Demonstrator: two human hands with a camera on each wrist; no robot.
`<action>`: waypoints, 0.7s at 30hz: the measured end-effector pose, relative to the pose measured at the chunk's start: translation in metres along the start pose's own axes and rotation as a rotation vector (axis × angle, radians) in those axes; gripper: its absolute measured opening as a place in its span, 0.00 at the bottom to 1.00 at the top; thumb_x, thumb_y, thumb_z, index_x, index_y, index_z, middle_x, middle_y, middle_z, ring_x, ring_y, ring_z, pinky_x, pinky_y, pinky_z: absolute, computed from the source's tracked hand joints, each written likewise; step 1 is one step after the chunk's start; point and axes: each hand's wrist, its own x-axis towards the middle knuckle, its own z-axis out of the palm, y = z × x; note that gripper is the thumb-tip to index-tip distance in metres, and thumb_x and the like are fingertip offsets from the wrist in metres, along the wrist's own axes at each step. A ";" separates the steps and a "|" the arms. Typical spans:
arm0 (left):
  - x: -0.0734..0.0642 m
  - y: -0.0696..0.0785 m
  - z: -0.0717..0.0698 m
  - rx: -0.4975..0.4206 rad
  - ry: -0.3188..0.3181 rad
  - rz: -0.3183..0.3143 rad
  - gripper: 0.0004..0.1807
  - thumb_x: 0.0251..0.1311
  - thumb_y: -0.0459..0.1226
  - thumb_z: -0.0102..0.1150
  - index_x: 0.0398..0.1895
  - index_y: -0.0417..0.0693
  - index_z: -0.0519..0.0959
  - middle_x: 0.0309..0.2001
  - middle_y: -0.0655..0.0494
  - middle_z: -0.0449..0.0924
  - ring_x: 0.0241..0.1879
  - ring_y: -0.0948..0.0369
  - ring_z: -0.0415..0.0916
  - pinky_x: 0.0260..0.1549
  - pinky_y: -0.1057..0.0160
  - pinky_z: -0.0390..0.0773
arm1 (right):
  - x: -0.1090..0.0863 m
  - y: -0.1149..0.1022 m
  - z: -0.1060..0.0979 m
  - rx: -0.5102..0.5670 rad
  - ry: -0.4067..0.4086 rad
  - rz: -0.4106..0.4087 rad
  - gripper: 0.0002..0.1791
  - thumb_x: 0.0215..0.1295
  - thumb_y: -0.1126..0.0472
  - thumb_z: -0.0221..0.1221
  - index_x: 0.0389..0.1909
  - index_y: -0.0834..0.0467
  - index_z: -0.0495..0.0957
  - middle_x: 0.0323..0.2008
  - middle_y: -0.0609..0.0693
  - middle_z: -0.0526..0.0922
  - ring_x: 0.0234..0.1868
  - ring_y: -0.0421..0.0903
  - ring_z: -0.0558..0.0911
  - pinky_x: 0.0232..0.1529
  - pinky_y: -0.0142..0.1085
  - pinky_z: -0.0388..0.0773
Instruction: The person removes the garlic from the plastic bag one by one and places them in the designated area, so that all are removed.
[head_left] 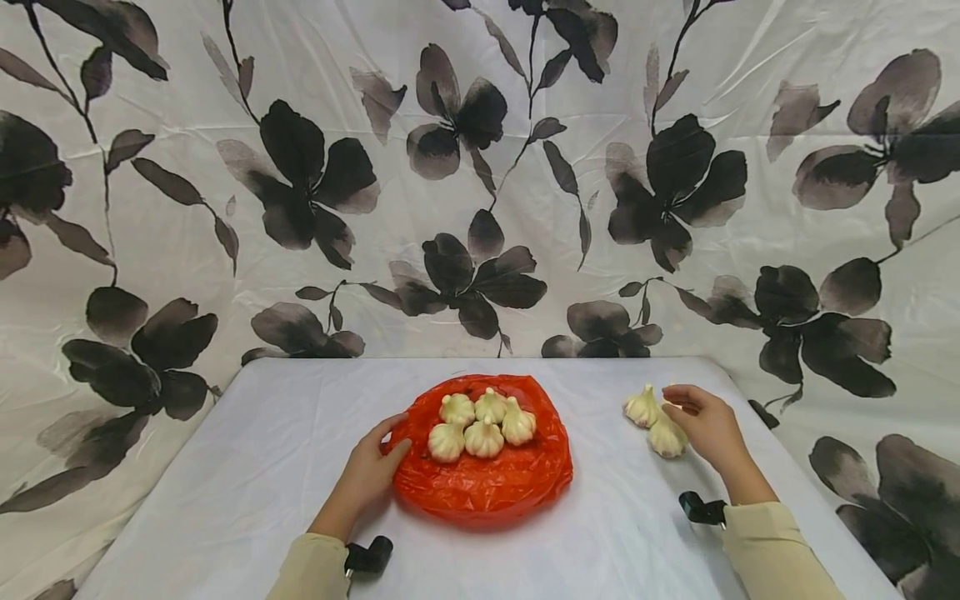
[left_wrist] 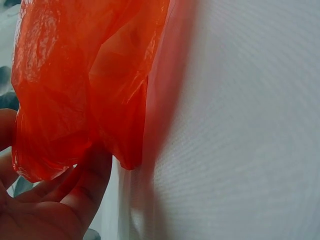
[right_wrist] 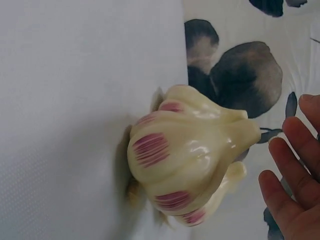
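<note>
Crinkled red plastic bag [head_left: 487, 493], five pale garlic bulbs [head_left: 483, 438] clustered amid it, purple-streaked bulbs [head_left: 667, 438] at right

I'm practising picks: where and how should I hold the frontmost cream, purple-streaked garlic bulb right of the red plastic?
Probably pinch the narrow neck of the garlic bulb from above: it stands neck-up, and other bulbs crowd close behind its wide, round body.
</note>
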 end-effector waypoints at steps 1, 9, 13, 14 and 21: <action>0.000 0.000 0.000 -0.001 0.000 0.000 0.27 0.69 0.42 0.53 0.70 0.56 0.64 0.70 0.43 0.64 0.63 0.42 0.71 0.53 0.48 0.79 | 0.001 -0.001 0.000 0.001 0.000 -0.007 0.18 0.68 0.59 0.58 0.56 0.61 0.76 0.55 0.63 0.81 0.58 0.61 0.77 0.59 0.53 0.74; 0.000 -0.002 0.000 -0.002 0.001 -0.001 0.27 0.68 0.42 0.53 0.70 0.57 0.65 0.70 0.43 0.65 0.62 0.42 0.72 0.52 0.48 0.80 | 0.005 -0.014 0.005 0.026 -0.027 -0.009 0.18 0.67 0.58 0.58 0.55 0.60 0.77 0.54 0.61 0.81 0.58 0.61 0.77 0.59 0.53 0.75; 0.000 -0.001 0.000 -0.003 -0.004 -0.009 0.27 0.68 0.42 0.53 0.70 0.57 0.64 0.70 0.43 0.64 0.63 0.42 0.71 0.52 0.49 0.80 | 0.007 -0.019 0.008 0.045 -0.043 -0.006 0.18 0.67 0.58 0.59 0.55 0.60 0.77 0.55 0.61 0.81 0.59 0.61 0.77 0.60 0.53 0.74; 0.000 -0.001 0.001 -0.003 -0.004 -0.009 0.27 0.68 0.42 0.53 0.70 0.57 0.64 0.70 0.43 0.64 0.63 0.42 0.71 0.52 0.49 0.80 | 0.008 -0.020 0.009 0.048 -0.044 -0.007 0.18 0.67 0.58 0.59 0.55 0.60 0.77 0.54 0.61 0.81 0.59 0.60 0.77 0.61 0.53 0.74; 0.001 0.001 0.001 0.001 0.000 -0.010 0.27 0.69 0.42 0.52 0.70 0.56 0.64 0.70 0.43 0.64 0.63 0.43 0.71 0.52 0.49 0.80 | 0.012 -0.030 0.015 0.073 -0.078 -0.006 0.19 0.67 0.56 0.59 0.55 0.60 0.77 0.55 0.60 0.81 0.59 0.59 0.77 0.61 0.52 0.74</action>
